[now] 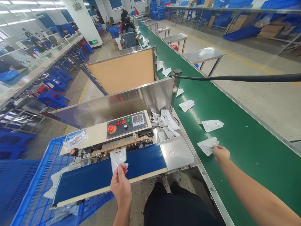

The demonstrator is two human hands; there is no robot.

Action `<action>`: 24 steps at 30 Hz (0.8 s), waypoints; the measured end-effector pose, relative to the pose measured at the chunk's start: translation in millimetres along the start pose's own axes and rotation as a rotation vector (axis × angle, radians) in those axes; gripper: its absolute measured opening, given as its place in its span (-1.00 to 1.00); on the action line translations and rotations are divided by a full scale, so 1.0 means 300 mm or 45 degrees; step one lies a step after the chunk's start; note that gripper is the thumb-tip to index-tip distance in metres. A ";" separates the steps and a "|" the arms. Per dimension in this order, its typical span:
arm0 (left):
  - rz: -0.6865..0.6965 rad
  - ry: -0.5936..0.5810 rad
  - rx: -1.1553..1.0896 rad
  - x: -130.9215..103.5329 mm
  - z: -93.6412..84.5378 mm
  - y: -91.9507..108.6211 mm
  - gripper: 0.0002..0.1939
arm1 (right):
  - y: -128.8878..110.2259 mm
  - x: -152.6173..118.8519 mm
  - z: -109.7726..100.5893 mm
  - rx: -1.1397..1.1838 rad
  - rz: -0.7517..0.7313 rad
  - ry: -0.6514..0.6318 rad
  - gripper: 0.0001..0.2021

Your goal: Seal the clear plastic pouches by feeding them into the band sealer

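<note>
My left hand pinches the lower end of a white plastic pouch. The pouch's other end sits at the edge of the band sealing machine, over its blue belt. Out to the right, my right hand has its fingers closed on the corner of another white pouch on the green conveyor. Just beyond it lies one more pouch, with others further up the conveyor. A pile of pouches rests beside the machine's metal plate.
A blue crate with pouches stands under the belt's left end. Behind the machine rises a metal panel. A black cable hangs across the conveyor. Further off, a person is beside the conveyor.
</note>
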State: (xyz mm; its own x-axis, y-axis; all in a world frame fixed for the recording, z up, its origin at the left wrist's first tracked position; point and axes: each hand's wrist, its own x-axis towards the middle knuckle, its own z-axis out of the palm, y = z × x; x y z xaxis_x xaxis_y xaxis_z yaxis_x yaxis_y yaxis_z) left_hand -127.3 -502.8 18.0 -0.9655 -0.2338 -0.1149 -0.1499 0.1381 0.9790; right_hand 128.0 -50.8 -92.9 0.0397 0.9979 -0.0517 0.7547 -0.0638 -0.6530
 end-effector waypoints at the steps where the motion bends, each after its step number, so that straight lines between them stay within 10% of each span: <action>1: 0.014 -0.057 0.022 -0.019 0.032 0.012 -0.48 | -0.013 -0.015 0.005 0.025 0.046 -0.004 -0.49; 8: 0.224 -0.797 0.123 -0.214 0.315 0.132 -0.56 | -0.248 -0.278 -0.115 0.395 -0.301 -0.061 -0.39; 12: 0.293 -1.098 0.121 -0.301 0.447 0.177 -0.51 | -0.393 -0.502 -0.182 0.548 -0.556 -0.466 -0.56; 18: 0.194 -1.037 0.125 -0.317 0.453 0.135 -0.39 | -0.459 -0.646 -0.140 0.815 -0.336 -0.960 -0.48; 24: -0.072 -0.961 0.087 -0.251 0.453 0.059 -0.42 | -0.477 -0.634 -0.042 0.876 0.040 -0.930 -0.39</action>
State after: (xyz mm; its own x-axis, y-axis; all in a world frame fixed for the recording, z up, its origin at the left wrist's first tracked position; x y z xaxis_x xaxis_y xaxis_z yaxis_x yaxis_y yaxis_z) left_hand -86.2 -351.8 21.0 -0.8361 0.4761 -0.2726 -0.1926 0.2106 0.9584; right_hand 20.6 -231.4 19.8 -0.5331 0.7577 -0.3764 0.2079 -0.3139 -0.9264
